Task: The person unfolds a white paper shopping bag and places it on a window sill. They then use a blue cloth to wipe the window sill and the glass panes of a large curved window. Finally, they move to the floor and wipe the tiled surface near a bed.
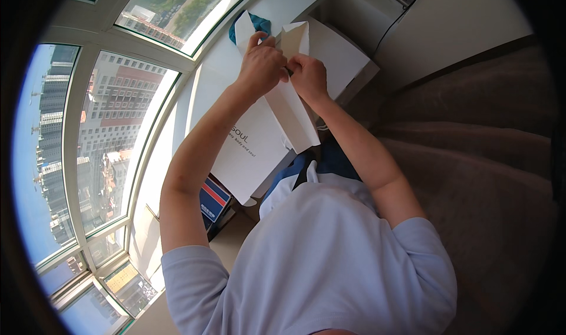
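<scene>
Both hands meet over a long folded piece of white cardboard (294, 114) with raised flaps at its far end. My right hand (309, 78) is closed, with thumb and fingers pinching at the cardboard's fold. My left hand (264, 65) lies across its left side, with fingers bent around the flap and thumb close to the right fingertips. A small dark spot shows between the two hands, too small to identify. Beneath the cardboard is a large white box (247, 158) bearing printed writing. Teal fabric (261, 24) lies behind the left flap.
Large windows (128, 136) and a white sill run along the left. A blue box with a red stripe (215, 199) stands below the white box's near left corner. Brown fabric (464, 167) spreads over the right side. A dark cable (391, 28) hangs at the back right.
</scene>
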### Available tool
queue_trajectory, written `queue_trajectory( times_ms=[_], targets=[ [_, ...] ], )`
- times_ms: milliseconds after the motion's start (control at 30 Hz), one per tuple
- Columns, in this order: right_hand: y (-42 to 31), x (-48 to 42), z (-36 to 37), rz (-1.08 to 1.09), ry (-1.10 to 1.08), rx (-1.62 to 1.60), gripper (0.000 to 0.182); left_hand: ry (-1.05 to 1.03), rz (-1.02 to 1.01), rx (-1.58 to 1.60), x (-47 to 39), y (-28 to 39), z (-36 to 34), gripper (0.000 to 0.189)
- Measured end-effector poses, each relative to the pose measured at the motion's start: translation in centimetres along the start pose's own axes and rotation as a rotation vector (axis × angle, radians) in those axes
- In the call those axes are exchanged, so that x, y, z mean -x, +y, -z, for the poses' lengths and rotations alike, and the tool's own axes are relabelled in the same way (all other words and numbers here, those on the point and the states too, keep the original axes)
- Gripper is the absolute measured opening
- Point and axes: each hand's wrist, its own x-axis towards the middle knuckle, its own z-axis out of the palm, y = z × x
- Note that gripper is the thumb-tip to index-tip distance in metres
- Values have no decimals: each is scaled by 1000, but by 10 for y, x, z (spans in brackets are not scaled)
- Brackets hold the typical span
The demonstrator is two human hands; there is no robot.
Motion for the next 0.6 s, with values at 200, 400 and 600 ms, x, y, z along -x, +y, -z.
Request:
queue_trajectory(
  times_ms=[200,400,600],
  targets=[
    [14,-8,5,-58,-19,16,9,12,-47,1,1,-2,8,15],
    [6,-9,-3,-21,-9,39,13,-415,8,7,-8,1,8,37],
    [5,-9,-5,-15,14,92,12,-393,123,267,-9,-12,-16,44]
  ],
)
